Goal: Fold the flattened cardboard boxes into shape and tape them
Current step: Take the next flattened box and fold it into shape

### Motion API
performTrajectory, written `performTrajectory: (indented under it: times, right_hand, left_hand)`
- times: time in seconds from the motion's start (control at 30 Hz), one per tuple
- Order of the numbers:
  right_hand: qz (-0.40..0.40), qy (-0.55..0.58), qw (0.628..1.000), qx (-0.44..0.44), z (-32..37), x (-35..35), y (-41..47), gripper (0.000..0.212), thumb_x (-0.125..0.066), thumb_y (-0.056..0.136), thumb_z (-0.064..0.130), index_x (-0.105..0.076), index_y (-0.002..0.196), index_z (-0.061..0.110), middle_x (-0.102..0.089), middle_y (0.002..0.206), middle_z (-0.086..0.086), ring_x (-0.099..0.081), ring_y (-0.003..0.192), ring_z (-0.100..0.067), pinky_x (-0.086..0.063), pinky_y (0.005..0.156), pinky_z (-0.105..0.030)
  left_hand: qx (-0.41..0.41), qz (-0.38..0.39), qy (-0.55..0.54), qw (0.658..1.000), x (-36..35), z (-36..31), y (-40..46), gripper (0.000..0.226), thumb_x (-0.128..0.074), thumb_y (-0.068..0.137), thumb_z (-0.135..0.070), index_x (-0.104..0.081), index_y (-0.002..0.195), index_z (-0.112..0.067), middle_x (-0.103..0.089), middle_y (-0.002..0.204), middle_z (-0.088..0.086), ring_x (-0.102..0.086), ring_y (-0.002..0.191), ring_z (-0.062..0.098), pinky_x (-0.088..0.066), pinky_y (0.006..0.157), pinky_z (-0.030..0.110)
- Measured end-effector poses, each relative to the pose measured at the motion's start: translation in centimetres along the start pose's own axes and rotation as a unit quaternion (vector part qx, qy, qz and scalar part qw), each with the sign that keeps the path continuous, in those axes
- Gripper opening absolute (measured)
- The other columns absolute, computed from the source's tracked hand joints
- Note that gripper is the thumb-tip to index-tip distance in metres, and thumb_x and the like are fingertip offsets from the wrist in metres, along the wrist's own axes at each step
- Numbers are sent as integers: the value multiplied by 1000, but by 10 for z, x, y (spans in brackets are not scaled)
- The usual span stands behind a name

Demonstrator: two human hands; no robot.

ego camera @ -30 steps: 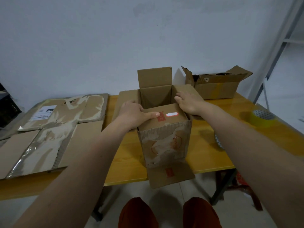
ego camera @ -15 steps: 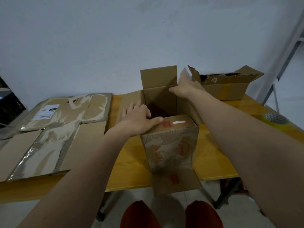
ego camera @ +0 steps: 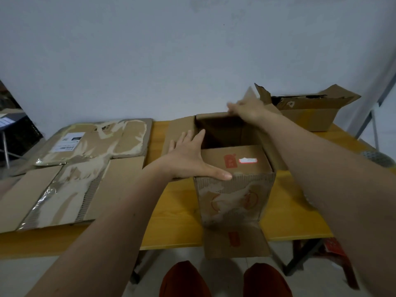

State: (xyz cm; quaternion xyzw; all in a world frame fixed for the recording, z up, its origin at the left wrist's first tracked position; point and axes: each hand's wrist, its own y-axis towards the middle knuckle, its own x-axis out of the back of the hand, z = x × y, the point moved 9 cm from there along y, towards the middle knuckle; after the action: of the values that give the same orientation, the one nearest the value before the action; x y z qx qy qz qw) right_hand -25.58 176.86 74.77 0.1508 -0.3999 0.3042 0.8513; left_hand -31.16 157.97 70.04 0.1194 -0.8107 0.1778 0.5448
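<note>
Yellow wooden table [ego camera: 175, 215], bearing flattened boxes [ego camera: 70, 181] at left, an upright open box [ego camera: 233, 189] at center, another box [ego camera: 308, 112] far right, near a tape roll [ego camera: 378, 158].

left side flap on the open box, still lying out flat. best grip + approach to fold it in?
Take the left flap by its free outer edge, coming from the left, fingers under and thumb on top. It lies splayed outward from the box, hinged at the rim, so likely only that far edge lifts. The left hand already rests flat on it.
</note>
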Motion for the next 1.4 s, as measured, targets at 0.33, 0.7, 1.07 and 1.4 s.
performTrajectory:
  times: [0.33, 0.7, 1.07, 1.4]
  right_hand:
    - [114, -220, 967, 56, -8, -28, -13, 53, -30, 100, 49, -49, 137, 16, -45, 143, -6, -40, 132, -27, -34, 107, -39]
    - [44, -369, 922, 107, -2, -37, -54, 68, -15, 97, 60, -22, 151, 18, -17, 158, -5, -11, 146, -24, -4, 117, -47]
    - [18, -379, 918, 115, 2, -39, -59, 55, -17, 100, 49, -27, 148, 23, -30, 151, -6, -21, 141, -27, -13, 114, -50]
    - [30, -391, 915, 100, 5, -20, -79, 51, -28, 102, 37, -18, 150, 27, -14, 159, -7, -6, 146, -29, -1, 116, -53]
  left_hand:
    - [8, 8, 53, 999, -1, -6, -7, 131, -43, 45, -89, -5, 155, -28, 14, 162, 6, 18, 148, 23, 8, 118, 48]
    - [101, -238, 75, 963, 46, 5, -41, 113, -56, 73, -77, -4, 155, -20, 0, 162, 13, 5, 150, 30, 2, 120, 47]
    - [-103, -83, -287, 949, 12, -43, -58, 74, -47, 96, -47, -6, 154, -25, -22, 148, -25, -26, 125, -19, -27, 100, 0]
    - [-35, -30, 38, 998, -19, -40, -33, 99, -34, 83, -77, 3, 155, -20, 13, 162, -4, 21, 147, 21, -3, 120, 45]
